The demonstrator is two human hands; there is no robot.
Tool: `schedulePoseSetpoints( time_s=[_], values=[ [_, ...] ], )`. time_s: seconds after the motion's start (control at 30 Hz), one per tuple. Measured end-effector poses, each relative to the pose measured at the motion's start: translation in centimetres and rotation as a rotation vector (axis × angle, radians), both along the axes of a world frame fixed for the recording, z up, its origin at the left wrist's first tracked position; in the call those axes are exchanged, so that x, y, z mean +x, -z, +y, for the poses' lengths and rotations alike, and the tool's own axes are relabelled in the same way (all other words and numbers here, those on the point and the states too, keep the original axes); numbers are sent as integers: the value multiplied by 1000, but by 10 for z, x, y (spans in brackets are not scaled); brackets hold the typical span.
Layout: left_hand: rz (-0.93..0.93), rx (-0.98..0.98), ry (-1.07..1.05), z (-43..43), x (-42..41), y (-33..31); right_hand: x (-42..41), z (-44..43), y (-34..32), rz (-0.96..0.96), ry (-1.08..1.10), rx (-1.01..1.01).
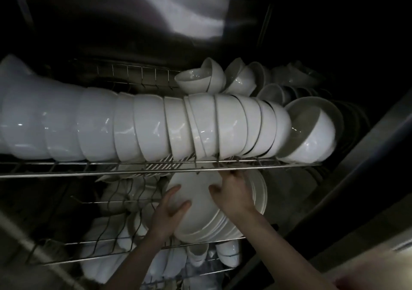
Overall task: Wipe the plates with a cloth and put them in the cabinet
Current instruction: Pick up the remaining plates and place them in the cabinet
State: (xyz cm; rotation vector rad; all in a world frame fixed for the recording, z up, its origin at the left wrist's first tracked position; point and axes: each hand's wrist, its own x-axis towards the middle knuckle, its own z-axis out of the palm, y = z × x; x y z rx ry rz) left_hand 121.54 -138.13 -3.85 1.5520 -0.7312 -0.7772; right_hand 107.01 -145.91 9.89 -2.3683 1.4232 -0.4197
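A white plate [196,203] stands on edge in the middle wire rack [124,245] of a dark cabinet, leaning against a stack of several more white plates [259,191] to its right. My left hand [169,211] holds the plate's left rim, thumb on its face and fingers curled behind the edge. My right hand [234,191] rests on the plate's upper right, its fingertips reaching up between the plates just under the upper rack's front bar. No cloth is in view.
The upper wire rack [156,169] carries a long row of white bowls [156,127] lying on their sides, with smaller bowls [200,78] behind. More white dishes [227,252] sit lower down. The cabinet's steel frame [347,178] runs along the right.
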Motion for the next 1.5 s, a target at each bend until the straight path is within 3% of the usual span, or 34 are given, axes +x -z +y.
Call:
schedulePoseSetpoints(
  time_s=[0.13, 0.27, 0.5, 0.63, 0.8, 0.9, 1.0, 1.13, 1.23, 1.33, 1.4, 1.5],
  values=[
    [-54, 24, 12, 0, 1, 3, 2, -6, 0, 45, -22, 6],
    [-184, 180, 95, 3, 4, 0, 6, -7, 1, 64, -31, 14],
    [-594, 570, 325, 14, 22, 1, 14, 9, 8, 168, -27, -85],
    [-803, 662, 348, 18, 31, 4, 15, 16, 15, 98, -46, -65],
    [-942, 673, 386, 26, 40, 7, 10, 17, 28, 74, -110, -98],
    [-829, 660, 353, 26, 43, 5, 10, 19, 31, 104, -105, -160],
    [-1037, 507, 254, 31, 47, 6, 10, 26, 36, 192, -118, -281],
    [-863, 693, 335, 36, 53, 6, 13, 33, 37, 287, -120, -340],
    [-784, 474, 225, 41, 48, -4, 15, 37, 36, 294, -88, -362],
    [-554, 255, 377, 56, 46, -6, 18, 40, 38, 278, -87, -405],
    [-511, 282, 503, 67, 46, -6, 19, 43, 41, 272, -106, -443],
    [-607, 362, 554, 71, 48, -6, 21, 46, 46, 279, -125, -492]
  ],
)
